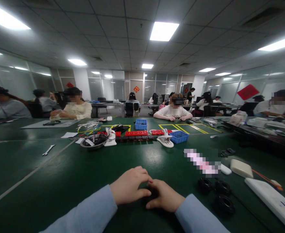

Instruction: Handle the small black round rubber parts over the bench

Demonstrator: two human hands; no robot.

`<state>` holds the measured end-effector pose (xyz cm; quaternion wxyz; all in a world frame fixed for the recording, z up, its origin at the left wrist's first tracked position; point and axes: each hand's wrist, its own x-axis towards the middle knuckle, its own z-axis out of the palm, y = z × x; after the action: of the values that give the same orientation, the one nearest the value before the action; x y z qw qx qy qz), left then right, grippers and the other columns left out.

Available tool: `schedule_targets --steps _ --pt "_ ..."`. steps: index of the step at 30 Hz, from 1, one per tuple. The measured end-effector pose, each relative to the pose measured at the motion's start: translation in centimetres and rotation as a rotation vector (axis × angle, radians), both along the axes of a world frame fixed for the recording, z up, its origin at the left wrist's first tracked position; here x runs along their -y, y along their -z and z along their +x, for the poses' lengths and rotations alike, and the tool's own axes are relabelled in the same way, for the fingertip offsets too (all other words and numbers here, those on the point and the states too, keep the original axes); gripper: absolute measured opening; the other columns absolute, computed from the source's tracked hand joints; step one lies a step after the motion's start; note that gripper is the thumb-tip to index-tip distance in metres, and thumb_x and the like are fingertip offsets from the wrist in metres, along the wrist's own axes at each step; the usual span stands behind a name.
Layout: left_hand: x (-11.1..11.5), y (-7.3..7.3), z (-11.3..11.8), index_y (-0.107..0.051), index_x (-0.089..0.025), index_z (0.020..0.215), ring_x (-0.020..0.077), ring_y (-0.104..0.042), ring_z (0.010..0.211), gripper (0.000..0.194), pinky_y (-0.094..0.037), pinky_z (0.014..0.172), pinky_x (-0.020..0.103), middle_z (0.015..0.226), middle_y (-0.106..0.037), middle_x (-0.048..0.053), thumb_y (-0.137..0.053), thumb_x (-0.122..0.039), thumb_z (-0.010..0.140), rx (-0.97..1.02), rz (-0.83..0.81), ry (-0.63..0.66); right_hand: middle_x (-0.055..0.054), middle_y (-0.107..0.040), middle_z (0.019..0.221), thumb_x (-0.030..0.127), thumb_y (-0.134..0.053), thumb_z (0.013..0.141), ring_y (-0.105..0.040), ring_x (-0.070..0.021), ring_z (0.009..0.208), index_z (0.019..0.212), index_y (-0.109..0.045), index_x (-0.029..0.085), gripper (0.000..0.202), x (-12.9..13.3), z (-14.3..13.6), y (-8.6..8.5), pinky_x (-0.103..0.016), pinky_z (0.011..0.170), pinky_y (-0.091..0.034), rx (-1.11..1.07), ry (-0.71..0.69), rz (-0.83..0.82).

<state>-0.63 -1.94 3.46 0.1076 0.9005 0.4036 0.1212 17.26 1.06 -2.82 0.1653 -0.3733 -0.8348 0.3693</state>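
Observation:
My left hand (132,185) rests palm down just above or on the green table (89,174), its fingers loosely curved and the thumb held apart from them. Facing it, my right hand (166,196) has its thumb and fingers apart in a loose curve. The fingertips of the two hands meet or nearly meet. No object shows in either hand; the hollow between the right thumb and fingers is dark with shadow. Nearest to the right hand lie several black ring-shaped items (223,204) with a cable.
Ahead stand red power strips (136,133), white clamps (166,139), blue bins (179,137) and a bowl of cables (93,141). A wrench (48,150) lies left. To the right are a white box (241,169) and a long white device (269,200). A person (173,111) sits opposite.

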Motion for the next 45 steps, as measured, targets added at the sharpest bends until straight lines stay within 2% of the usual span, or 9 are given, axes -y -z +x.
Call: schedule_targets --steps 4,9,17,23,26,29,35,40,45 --pt "-0.6 0.1 -0.6 -0.06 -0.03 0.107 0.0191 -0.053 0.098 0.035 -0.041 0.085 0.03 0.106 -0.061 0.0 -0.067 -0.02 0.075 -0.016 -0.095 0.139 0.0 -0.059 0.086 0.022 -0.079 0.052 -0.055 -0.0182 0.08 0.092 -0.066 0.019 0.042 -0.2 0.2 0.1 -0.026 0.069 -0.042 0.004 -0.052 -0.003" --pt "-0.9 0.8 -0.4 -0.063 -0.026 0.104 0.0183 -0.055 0.097 0.03 -0.042 0.083 0.028 0.103 -0.062 0.001 -0.069 -0.024 0.074 -0.014 -0.114 0.13 0.001 -0.059 0.079 0.02 -0.079 0.052 -0.055 -0.0167 0.076 0.085 -0.067 0.017 0.035 -0.5 0.3 0.3 -0.025 0.067 -0.041 -0.043 -0.097 -0.047" --pt "-0.1 1.3 1.0 -0.063 -0.018 0.081 0.0216 -0.057 0.084 0.035 -0.042 0.068 0.029 0.085 -0.063 0.003 -0.075 -0.045 0.062 -0.093 -0.026 -0.198 0.0 -0.06 0.08 0.023 -0.079 0.051 -0.053 -0.0164 0.074 0.093 -0.063 0.015 0.046 0.0 -0.5 0.4 -0.024 0.064 -0.04 -0.015 0.018 -0.047" --pt "1.1 1.0 2.3 -0.061 -0.014 0.074 0.027 -0.055 0.08 0.052 -0.039 0.073 0.04 0.079 -0.061 0.009 -0.059 -0.065 0.067 -0.195 0.112 -0.355 0.0 -0.059 0.078 0.029 -0.079 0.053 -0.052 -0.0156 0.07 0.086 -0.062 0.016 0.04 0.4 -0.8 0.2 -0.024 0.063 -0.039 0.062 0.07 0.049" --pt "1.1 0.4 1.7 -0.062 -0.016 0.083 0.0252 -0.053 0.085 0.05 -0.038 0.075 0.038 0.086 -0.06 0.007 -0.053 -0.064 0.073 -0.132 0.121 -0.254 -0.001 -0.06 0.083 0.028 -0.078 0.055 -0.053 -0.0164 0.074 0.086 -0.063 0.017 0.037 0.2 -0.5 0.1 -0.025 0.066 -0.04 0.052 0.035 0.072" --pt "0.7 -0.3 0.7 -0.06 -0.021 0.098 0.0215 -0.052 0.092 0.035 -0.04 0.078 0.032 0.097 -0.059 0.004 -0.053 -0.051 0.08 -0.052 0.043 -0.067 -0.002 -0.06 0.09 0.029 -0.079 0.055 -0.054 -0.0183 0.081 0.086 -0.065 0.017 0.036 -0.1 -0.2 0.2 -0.027 0.071 -0.041 0.033 -0.028 0.095" --pt "-0.2 -0.4 -0.3 -0.061 -0.026 0.106 0.0188 -0.053 0.098 0.033 -0.04 0.085 0.029 0.104 -0.061 0.001 -0.067 -0.025 0.074 -0.007 -0.15 0.164 -0.002 -0.061 0.092 0.028 -0.079 0.054 -0.056 -0.0184 0.083 0.094 -0.066 0.018 0.043 -0.5 0.4 0.3 -0.028 0.074 -0.043 0.049 -0.163 0.061" --pt "-0.3 0.1 -0.2 -0.063 -0.03 0.105 0.0183 -0.054 0.098 0.034 -0.04 0.085 0.028 0.106 -0.061 0.0 -0.068 -0.021 0.073 -0.012 -0.225 0.208 0.0 -0.062 0.095 0.028 -0.079 0.054 -0.056 -0.019 0.089 0.093 -0.066 0.02 0.043 -0.5 0.4 -0.1 -0.028 0.078 -0.042 0.054 -0.237 0.05" --pt "-0.2 0.3 0.1 -0.064 -0.028 0.103 0.0194 -0.055 0.098 0.03 -0.041 0.084 0.029 0.105 -0.061 0.001 -0.068 -0.027 0.073 -0.039 -0.21 0.15 0.001 -0.063 0.092 0.029 -0.08 0.053 -0.056 -0.0181 0.087 0.092 -0.067 0.02 0.042 -0.3 0.4 -0.2 -0.027 0.076 -0.042 0.044 -0.218 0.029"
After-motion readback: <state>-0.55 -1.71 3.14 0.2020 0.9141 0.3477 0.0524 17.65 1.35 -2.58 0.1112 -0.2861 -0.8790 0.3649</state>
